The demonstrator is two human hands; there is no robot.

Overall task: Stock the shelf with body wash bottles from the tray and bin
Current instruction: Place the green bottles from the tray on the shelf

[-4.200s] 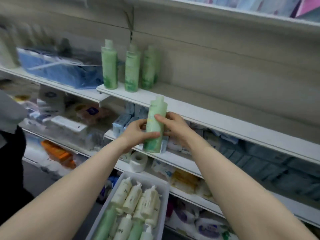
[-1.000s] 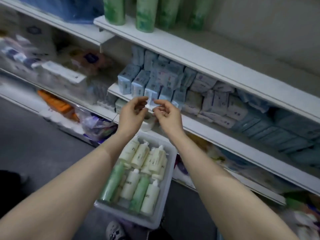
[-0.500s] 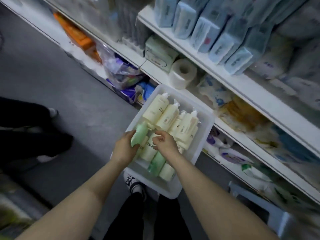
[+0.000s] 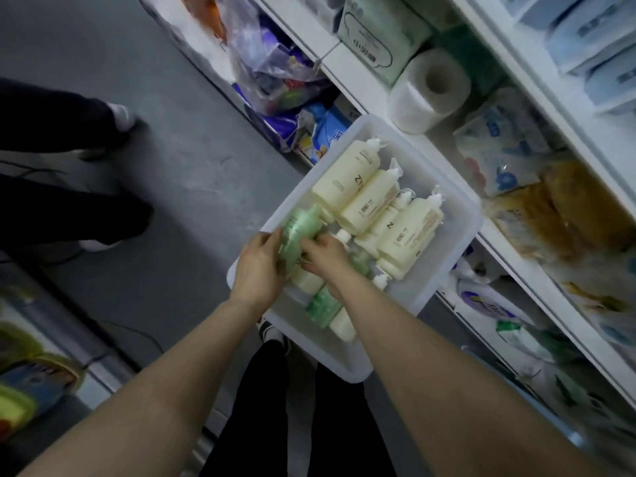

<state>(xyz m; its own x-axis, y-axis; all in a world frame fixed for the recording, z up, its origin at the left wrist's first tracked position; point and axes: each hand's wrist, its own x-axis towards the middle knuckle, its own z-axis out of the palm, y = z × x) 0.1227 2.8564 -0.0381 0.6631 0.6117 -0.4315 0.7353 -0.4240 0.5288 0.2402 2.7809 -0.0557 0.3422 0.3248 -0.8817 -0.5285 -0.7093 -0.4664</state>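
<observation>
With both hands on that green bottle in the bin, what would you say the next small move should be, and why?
Probably lift the green bottle straight up out of the white bin. The left hand and right hand grip it from either side, and it lies tilted across the cream bottles, so nothing visibly blocks it.

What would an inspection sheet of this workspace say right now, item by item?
Surface: grey floor in front of white shelving.
Job's things: translucent bin holding cream bottles and green bottles; one green bottle gripped by both hands.
Clutter: toilet roll, tissue box, plastic bags on the lower shelves.
Hands: left hand and right hand hold the green bottle.
Cables: thin dark cable on the floor.
Surroundings: another person's legs and shoes at left.
</observation>
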